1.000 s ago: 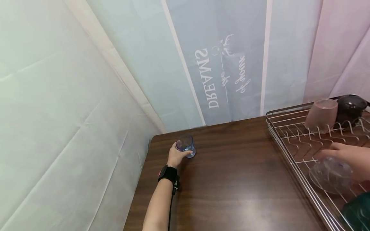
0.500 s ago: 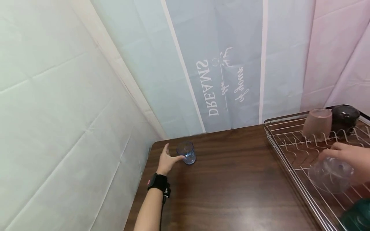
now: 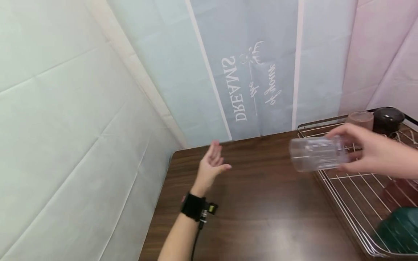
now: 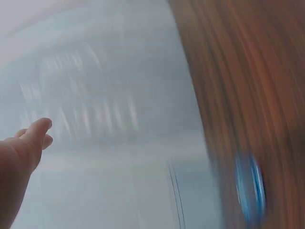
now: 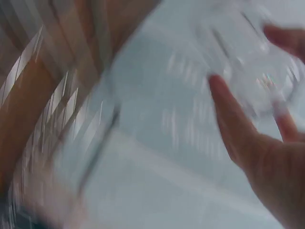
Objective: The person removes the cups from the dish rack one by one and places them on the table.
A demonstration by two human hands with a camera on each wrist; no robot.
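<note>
In the head view my right hand [image 3: 367,150] grips a clear drinking glass [image 3: 316,154] near its base. The glass lies sideways in the air, mouth to the left, over the rack's left edge. In the right wrist view, blurred, the fingers [image 5: 233,114] hold this glass [image 5: 257,76]. My left hand [image 3: 210,166] is raised over the table's far left part, fingers extended and thumb apart, holding nothing. A blue glass [image 4: 251,191] stands on the wooden table in the left wrist view; the left hand hides it in the head view.
A wire dish rack [image 3: 346,224] stands on the right of the table [image 3: 261,203]. On it are a frosted pinkish cup [image 3: 360,117], a black rounded dish [image 3: 388,119], a dark red dish [image 3: 400,192] and a green bowl [image 3: 400,232]. Fabric walls border the back and left.
My left hand has let go of the blue glass and lifted off it. My right hand has raised the clear glass from the rack, moved it left and turned it sideways.
</note>
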